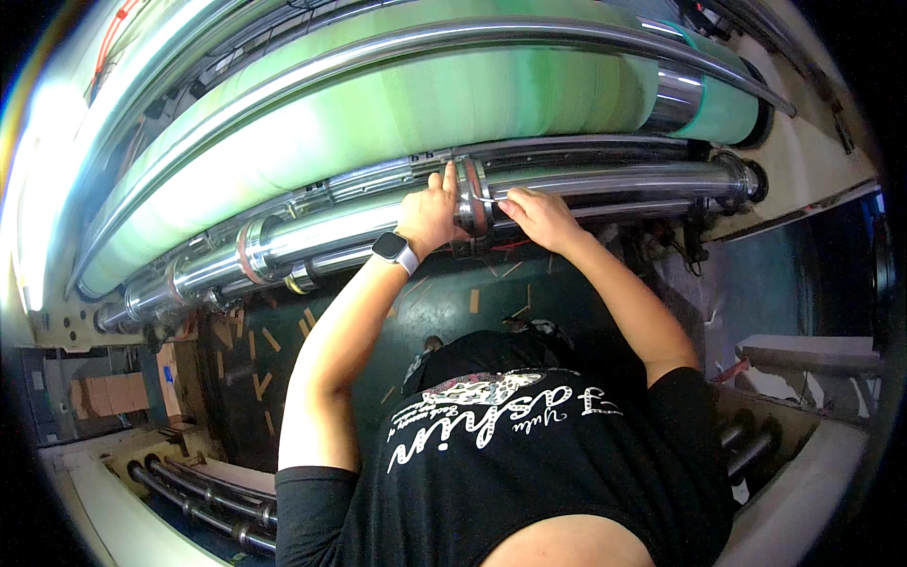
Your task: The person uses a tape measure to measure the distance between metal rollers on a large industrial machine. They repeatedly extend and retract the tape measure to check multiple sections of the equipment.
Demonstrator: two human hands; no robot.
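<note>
Hands (427, 219) flank a collar (476, 215) on a shiny roller (614, 182) over strip-strewn floor (442, 300), left (430, 214) half-open against it, right (545, 222) pinching a rod (489, 199).

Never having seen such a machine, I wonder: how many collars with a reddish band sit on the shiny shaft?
3: one collar between the left hand and right hand, a second collar left of the watch, a third collar toward the shaft's left end. Others may be hidden.

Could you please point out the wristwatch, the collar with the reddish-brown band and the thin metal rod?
Wristwatch (388, 247): head view, middle of its dark face.
Collar (477, 215): head view, on its reddish-brown band.
Thin metal rod (487, 199): head view, on its exposed shaft.
</note>
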